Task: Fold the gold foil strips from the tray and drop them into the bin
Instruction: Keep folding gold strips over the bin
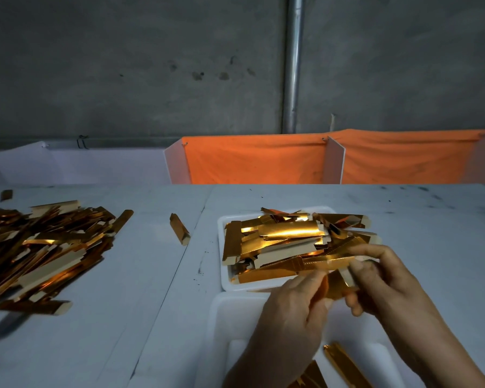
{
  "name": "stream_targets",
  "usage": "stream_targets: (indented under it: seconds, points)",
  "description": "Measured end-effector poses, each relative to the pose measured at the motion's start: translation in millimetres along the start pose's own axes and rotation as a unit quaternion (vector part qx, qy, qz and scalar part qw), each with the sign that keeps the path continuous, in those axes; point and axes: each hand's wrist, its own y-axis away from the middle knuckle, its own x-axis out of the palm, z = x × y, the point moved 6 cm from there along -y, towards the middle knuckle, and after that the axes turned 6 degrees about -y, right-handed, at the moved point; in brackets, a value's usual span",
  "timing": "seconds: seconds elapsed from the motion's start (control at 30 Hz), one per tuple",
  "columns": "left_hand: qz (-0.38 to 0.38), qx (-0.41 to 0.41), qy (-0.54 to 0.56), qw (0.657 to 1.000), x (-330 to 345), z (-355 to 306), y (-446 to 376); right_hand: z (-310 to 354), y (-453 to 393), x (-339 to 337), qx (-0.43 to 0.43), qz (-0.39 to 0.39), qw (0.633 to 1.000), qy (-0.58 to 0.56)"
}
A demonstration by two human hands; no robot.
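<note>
A white tray [226,284] in the middle of the table holds a heap of flat gold foil strips [286,236]. Just in front of it my left hand [289,312] and my right hand [387,281] pinch one gold strip [339,287] between them, over the tray's near edge. The strip is bent between the fingers. Below my hands lies a white bin [221,326] with a few folded gold strips [339,362] inside, partly hidden by my forearms.
A large loose pile of folded gold strips [42,247] covers the table at the left. One single folded strip [179,228] lies between that pile and the tray. White dividers and an orange cloth [255,161] stand along the table's far edge.
</note>
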Motion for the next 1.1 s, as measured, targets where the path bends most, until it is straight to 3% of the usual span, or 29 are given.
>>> stream_targets:
  seconds: [0.37, 0.67, 0.97, 1.1]
  points:
    - [0.001, -0.073, 0.149, 0.986, -2.6, 9.7, 2.0, -10.2, -1.3, 3.7, 0.093, 0.072, 0.986, -0.116]
    - [0.023, -0.117, 0.220, 0.968, 0.9, 14.6, 3.5, -5.0, 1.7, 5.9, 0.068, 0.109, 0.988, -0.085]
    - [0.017, -0.116, 0.204, 0.972, -2.9, 15.9, 3.9, 3.8, 7.4, 9.1, 0.050, 0.158, 0.986, -0.009]
    - [0.022, -0.095, 0.181, 0.979, -4.5, 11.6, 4.6, 2.0, 5.7, 5.4, 0.052, 0.142, 0.989, 0.005]
